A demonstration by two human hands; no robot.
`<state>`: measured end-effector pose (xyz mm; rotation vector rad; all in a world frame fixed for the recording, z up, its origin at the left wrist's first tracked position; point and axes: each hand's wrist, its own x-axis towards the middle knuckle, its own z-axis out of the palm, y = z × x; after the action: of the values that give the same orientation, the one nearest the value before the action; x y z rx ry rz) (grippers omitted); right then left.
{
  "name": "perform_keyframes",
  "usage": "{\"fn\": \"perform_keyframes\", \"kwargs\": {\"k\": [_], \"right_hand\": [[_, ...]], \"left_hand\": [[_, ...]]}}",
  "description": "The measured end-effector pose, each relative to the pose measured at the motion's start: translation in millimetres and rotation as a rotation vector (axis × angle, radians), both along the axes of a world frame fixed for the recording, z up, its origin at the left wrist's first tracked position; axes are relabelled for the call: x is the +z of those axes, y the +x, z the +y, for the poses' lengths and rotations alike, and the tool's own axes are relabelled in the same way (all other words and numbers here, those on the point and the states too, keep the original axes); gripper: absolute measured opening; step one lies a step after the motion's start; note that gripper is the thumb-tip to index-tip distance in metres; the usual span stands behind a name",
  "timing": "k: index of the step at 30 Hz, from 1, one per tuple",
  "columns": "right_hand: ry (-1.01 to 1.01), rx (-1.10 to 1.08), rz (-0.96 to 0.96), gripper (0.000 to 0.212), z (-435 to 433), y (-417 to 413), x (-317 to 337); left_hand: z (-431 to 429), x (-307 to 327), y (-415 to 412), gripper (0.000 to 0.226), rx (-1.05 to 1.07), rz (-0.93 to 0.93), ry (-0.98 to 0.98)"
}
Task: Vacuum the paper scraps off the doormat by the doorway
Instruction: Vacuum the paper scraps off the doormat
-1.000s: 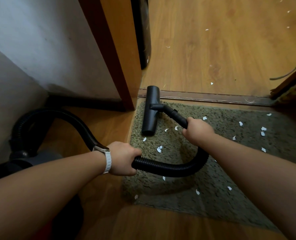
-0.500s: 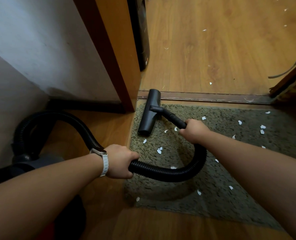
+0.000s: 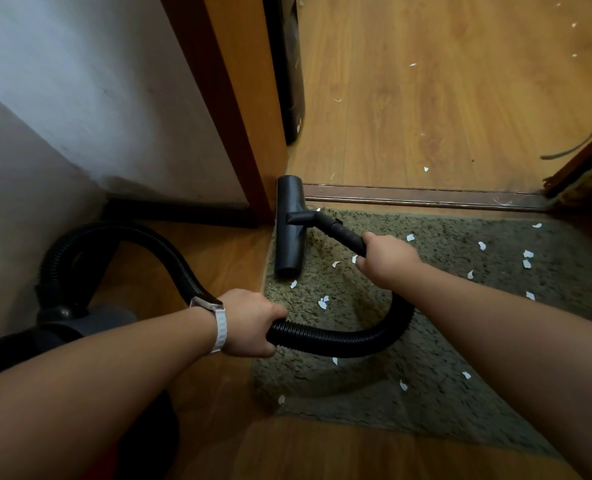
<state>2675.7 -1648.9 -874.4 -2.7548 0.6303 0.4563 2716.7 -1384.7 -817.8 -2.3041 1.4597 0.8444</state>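
Scraps [image 3: 323,302] lie strewn over the mat [image 3: 363,400], mostly right of the nozzle [image 3: 289,233] parked at its far-left corner. Right hand [image 3: 386,258] clenches the wand [image 3: 343,233], left hand [image 3: 249,322] the hose [image 3: 339,342]. Sweeping looks barely begun, so next drag the nozzle right across them.

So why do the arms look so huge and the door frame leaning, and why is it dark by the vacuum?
Head view: the wide-angle lens stretches the edges, so the forearms balloon and the door frame leans; the light is dim, leaving the vacuum body in shadow at lower left; the paper scraps on the doormat look sharp, no glare.
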Motion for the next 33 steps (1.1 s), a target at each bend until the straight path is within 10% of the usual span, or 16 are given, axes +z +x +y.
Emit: {"fn": "perform_keyframes", "kwargs": {"k": [16,33], "right_hand": [[0.13,-0.325,0.007,0.03,-39,-4,-1],[0.13,-0.075,0.057,0.028,1,14,-9]], "left_hand": [[-7,2,4,0.018,0.057,0.012,-0.039],[9,2,3,0.019,0.039,0.022,0.012]]}}
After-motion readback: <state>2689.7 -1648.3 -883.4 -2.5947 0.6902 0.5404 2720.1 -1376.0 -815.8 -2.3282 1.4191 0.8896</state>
